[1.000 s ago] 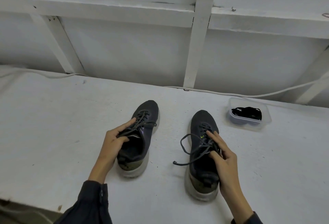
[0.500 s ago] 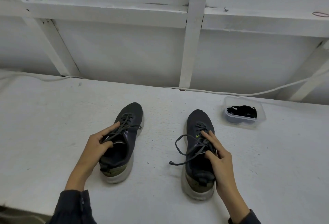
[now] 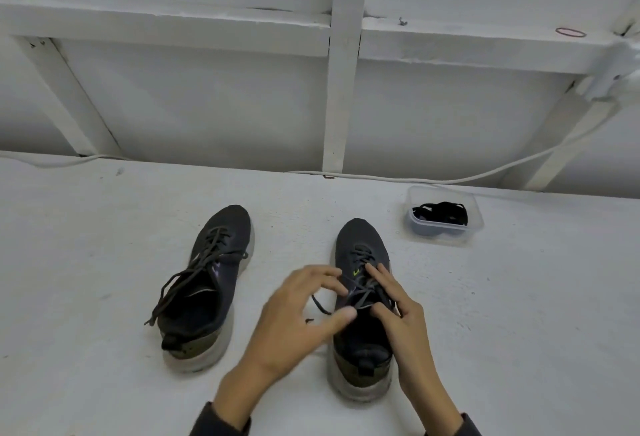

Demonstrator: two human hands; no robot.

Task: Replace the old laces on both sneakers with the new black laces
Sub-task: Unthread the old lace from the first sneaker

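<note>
On the white bench (image 3: pixel 86 262) the left sneaker (image 3: pixel 207 283) stands on its sole. Its long axis runs away from the person, heel near, toe toward the wall (image 3: pixel 207 106) and leaning a little to the right. Its laces (image 3: pixel 207 255) are threaded but untied, and their loose ends trail down past the heel on the left side. No hand touches it.

The left hand (image 3: pixel 294 317) is blurred and reaches across to the right sneaker (image 3: pixel 363 248). Its fingers are curved and the thumb sticks out toward the tongue. A loose lace end (image 3: pixel 320 307) passes between thumb and fingers, but I cannot tell whether the hand grasps it.

The right sneaker stands just beside the left one, apart from it. It is upright, heel toward the person and toe pointing straight at the wall. The right hand (image 3: pixel 401 311) is released: its straight fingers lie on the crossed lacing over the tongue, with the thumb bent beside it.

Farther right, beyond the toe and near the wall, sits a clear tub (image 3: pixel 476 213) with black laces (image 3: pixel 440 213) bundled inside. A white cable (image 3: pixel 450 181) runs along the back edge of the bench behind it.
</note>
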